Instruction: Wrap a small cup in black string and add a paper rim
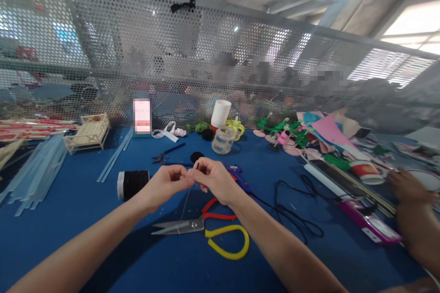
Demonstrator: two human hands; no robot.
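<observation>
Above the middle of the blue table, my left hand [168, 183] and my right hand [215, 181] meet fingertip to fingertip, both closed in a pinch. A short thin dark piece [197, 165] pokes up at my right thumb and forefinger. From beneath the joined fingertips a fine pale thread [185, 203] hangs toward the table; its upper end is hidden. Below lie scissors [182, 226] with one red and one yellow handle, blades pointing left. A spool of black thread [135, 184] lies beside my left wrist. Behind my right hand a blue glue gun [243, 182] is partly covered.
Pliers [168, 152] and a clear jar [222, 140] lie farther back. A black cord [280, 210] loops at right, near a purple power strip [369, 222]. Another person's hand [409, 187] rests at far right. Pale strips [37, 169] lie left; a perforated metal screen [137, 46] stands behind.
</observation>
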